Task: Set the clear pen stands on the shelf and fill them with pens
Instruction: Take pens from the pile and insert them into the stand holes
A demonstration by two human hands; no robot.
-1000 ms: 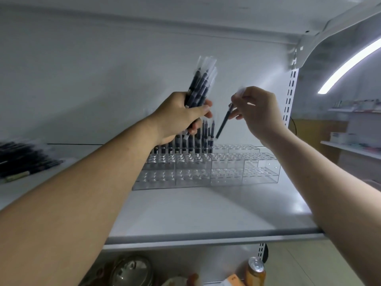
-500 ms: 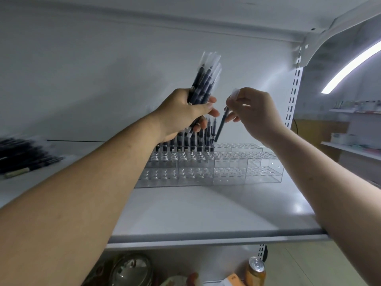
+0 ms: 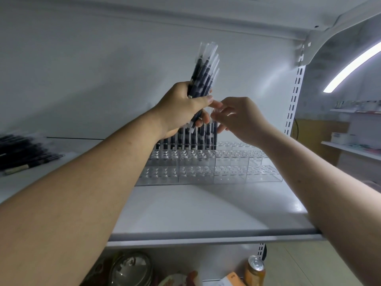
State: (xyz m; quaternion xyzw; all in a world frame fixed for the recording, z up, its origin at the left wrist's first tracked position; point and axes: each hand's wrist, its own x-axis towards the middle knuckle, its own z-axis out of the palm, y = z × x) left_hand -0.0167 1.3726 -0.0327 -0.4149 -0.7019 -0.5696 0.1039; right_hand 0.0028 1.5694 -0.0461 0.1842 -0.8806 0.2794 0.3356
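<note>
Moved down and leftward since a moment ago: right hand (image 3: 240,118), now close beside left hand (image 3: 181,108), fingers loosely curled, grip on any pen impossible to tell. Left fingers clamped around bundle of dark pens (image 3: 203,77), held upright above clear pen stands (image 3: 208,166) on white shelf (image 3: 206,211). Back row's left part filled with standing pens (image 3: 189,139). More pens (image 3: 22,149) lying far left.

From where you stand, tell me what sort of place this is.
Probably a shop being stocked. White metal shelf on a slotted upright, tiered clear pen stands part filled, and more stocked shelves at right.
</note>
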